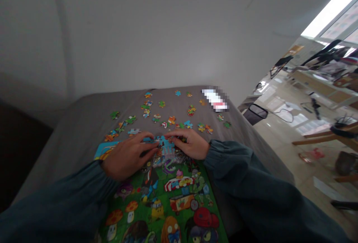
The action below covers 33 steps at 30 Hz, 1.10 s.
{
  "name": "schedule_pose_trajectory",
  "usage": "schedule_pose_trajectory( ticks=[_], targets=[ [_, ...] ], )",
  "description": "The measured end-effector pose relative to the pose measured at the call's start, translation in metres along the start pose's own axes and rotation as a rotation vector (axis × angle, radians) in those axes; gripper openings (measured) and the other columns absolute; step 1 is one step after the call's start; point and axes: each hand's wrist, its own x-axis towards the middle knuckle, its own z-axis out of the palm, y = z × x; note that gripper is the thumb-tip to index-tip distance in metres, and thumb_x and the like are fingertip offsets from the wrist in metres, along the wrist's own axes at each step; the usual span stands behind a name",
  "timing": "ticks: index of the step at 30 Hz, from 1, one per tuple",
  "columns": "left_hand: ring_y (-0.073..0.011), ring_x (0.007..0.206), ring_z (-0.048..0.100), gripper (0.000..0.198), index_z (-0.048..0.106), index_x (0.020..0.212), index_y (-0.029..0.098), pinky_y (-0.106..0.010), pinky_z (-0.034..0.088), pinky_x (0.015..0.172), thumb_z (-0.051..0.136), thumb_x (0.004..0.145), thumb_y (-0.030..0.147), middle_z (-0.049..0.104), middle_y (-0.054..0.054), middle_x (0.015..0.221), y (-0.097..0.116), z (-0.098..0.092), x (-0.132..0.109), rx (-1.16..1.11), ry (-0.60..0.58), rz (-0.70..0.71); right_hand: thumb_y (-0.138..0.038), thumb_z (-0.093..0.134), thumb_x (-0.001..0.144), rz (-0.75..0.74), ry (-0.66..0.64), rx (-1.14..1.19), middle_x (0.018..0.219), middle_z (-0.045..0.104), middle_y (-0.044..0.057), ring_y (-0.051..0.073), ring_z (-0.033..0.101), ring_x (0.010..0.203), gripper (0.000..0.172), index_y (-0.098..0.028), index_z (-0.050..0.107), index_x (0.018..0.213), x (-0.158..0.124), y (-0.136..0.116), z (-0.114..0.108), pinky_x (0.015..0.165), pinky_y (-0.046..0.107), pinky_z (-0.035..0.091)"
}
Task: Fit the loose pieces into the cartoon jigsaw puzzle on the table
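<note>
Evidently, the jigsaw puzzle (158, 194) lies flat on a grey cloth (75, 131), its near part joined into a continuous picture. Both hands bear on its far portion: the left hand (130, 155) with fingers bent over the blue area, the right hand (192, 144) beside it, thumb and forefinger lowered. Whether either pinches a piece cannot be told; the fingertips are too small and dim. Loose pieces, including a blue piece (188, 124), are scattered beyond, short of a bright screen (214, 99). Assessment: pieces appear light, stiff and thin, probably cardboard, with tabs liable to bend; best held by opposite edges, pressing flat. The joined sheet would likely break apart if lifted by one corner.
</note>
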Motion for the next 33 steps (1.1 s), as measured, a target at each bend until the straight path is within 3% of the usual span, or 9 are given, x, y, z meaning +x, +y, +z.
schedule_pose_trajectory(
  ticks=[3,7,10,13,16,19,24,29,33],
  targets=[
    [-0.0313,0.112,0.065,0.046,0.076,0.114,0.03,-0.049,0.053,0.099,0.039,0.099,0.051,0.066,-0.01,0.131,0.008,-0.003,-0.002,0.032,-0.038,-0.019,-0.016,0.054,0.095,0.013,-0.014,0.003,0.109,0.077,0.006,0.018,0.071,0.101,0.028,-0.019,0.073,0.114,-0.001,0.003,0.001,0.091,0.035,0.055],
    [-0.0316,0.109,0.066,0.046,0.071,0.123,0.026,-0.049,0.054,0.094,0.036,0.099,0.043,0.062,-0.013,0.132,0.013,-0.002,-0.004,0.027,-0.043,-0.064,-0.019,0.052,0.097,0.106,-0.049,0.221,0.109,0.076,0.008,0.017,0.073,0.098,0.03,-0.018,0.066,0.123,-0.001,0.004,0.004,0.086,0.034,0.058],
    [-0.0296,0.104,0.066,0.043,0.063,0.127,0.02,-0.046,0.055,0.09,0.042,0.09,0.03,0.059,-0.014,0.129,0.01,-0.002,-0.006,-0.06,0.044,-0.117,-0.022,0.056,0.096,0.181,-0.073,0.378,0.105,0.075,0.01,0.018,0.074,0.095,0.037,-0.016,0.058,0.133,-0.002,0.003,0.006,0.078,0.031,0.059],
    [-0.027,0.094,0.065,0.037,0.057,0.119,0.017,-0.042,0.055,0.084,0.043,0.088,0.03,0.063,-0.012,0.11,0.006,-0.005,-0.01,-0.209,0.202,-0.224,-0.02,0.059,0.094,0.222,-0.094,0.452,0.099,0.074,0.007,0.017,0.074,0.091,0.047,-0.018,0.049,0.14,-0.003,0.004,0.007,0.072,0.028,0.058],
    [-0.0246,0.084,0.067,0.035,0.052,0.119,0.019,-0.038,0.056,0.074,0.041,0.093,0.039,0.066,-0.008,0.098,0.004,-0.008,-0.014,-0.442,0.203,-0.345,-0.016,0.056,0.094,0.257,-0.098,0.493,0.095,0.073,0.005,0.015,0.073,0.085,0.038,-0.019,0.051,0.131,-0.003,0.007,0.009,0.067,0.025,0.056],
    [-0.0258,0.085,0.07,0.045,0.05,0.126,0.019,-0.037,0.057,0.071,0.047,0.091,0.047,0.069,-0.01,0.104,0.003,-0.012,-0.015,-0.578,0.146,-0.392,-0.019,0.059,0.093,0.249,-0.062,0.414,0.089,0.072,0.003,0.013,0.07,0.079,0.017,-0.018,0.058,0.11,-0.003,0.004,0.008,0.066,0.025,0.054],
    [-0.0287,0.093,0.071,0.052,0.058,0.127,0.021,-0.041,0.058,0.082,0.05,0.089,0.055,0.073,-0.01,0.106,-0.004,-0.012,-0.013,-0.457,0.192,-0.367,-0.027,0.069,0.088,0.103,0.053,0.135,0.088,0.07,0.003,0.013,0.061,0.078,0.01,-0.017,0.068,0.087,0.0,-0.017,0.007,0.071,0.027,0.049],
    [-0.0277,0.099,0.07,0.047,0.069,0.118,0.026,-0.04,0.056,0.09,0.048,0.092,0.059,0.076,-0.007,0.111,-0.008,-0.009,-0.014,-0.351,0.17,-0.246,-0.026,0.066,0.091,0.182,-0.048,0.325,0.082,0.068,0.002,0.012,0.061,0.07,0.012,-0.016,0.07,0.096,0.001,-0.024,0.019,0.067,0.027,0.05],
    [-0.0274,0.101,0.07,0.046,0.071,0.115,0.024,-0.039,0.056,0.09,0.046,0.093,0.056,0.076,-0.008,0.113,-0.005,-0.013,-0.016,-0.338,0.172,-0.211,-0.017,0.059,0.094,0.02,-0.028,0.124,0.095,0.064,0.004,0.013,0.062,0.08,0.017,-0.019,0.074,0.101,0.002,-0.024,0.019,0.075,0.029,0.052]
  ],
)
